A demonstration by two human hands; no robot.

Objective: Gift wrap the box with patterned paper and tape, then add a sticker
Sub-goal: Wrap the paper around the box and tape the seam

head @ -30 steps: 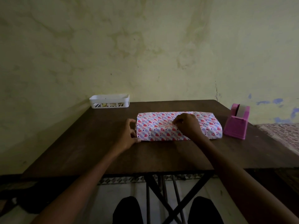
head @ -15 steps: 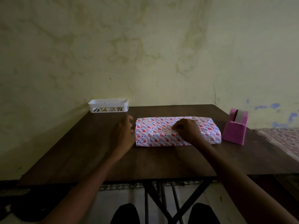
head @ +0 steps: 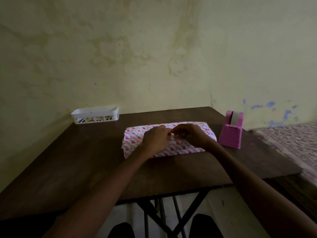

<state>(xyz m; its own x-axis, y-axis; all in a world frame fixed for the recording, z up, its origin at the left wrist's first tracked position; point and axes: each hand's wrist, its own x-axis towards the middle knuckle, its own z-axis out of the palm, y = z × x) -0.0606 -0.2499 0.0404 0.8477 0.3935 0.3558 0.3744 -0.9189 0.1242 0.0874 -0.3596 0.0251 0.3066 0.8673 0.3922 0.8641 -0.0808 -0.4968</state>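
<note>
Both hands meet with curled fingers, left hand point(head: 155, 140) and right hand point(head: 190, 136), over the top seam of the long box wrapped in white heart-patterned paper point(head: 133, 140), which lies on the dark wooden bench point(head: 85, 160). What they pinch I cannot tell. The box's body looks covered. The end folds, tape from the pink plastic tape dispenser point(head: 230, 134) and the sticker seem left to do.

Left grip point(head: 155, 140) against right grip point(head: 189, 136), curled.

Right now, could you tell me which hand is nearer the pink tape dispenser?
Right. The right hand rests on the wrapped box, toward the tape dispenser; the left hand rests beside it, farther off.
</note>
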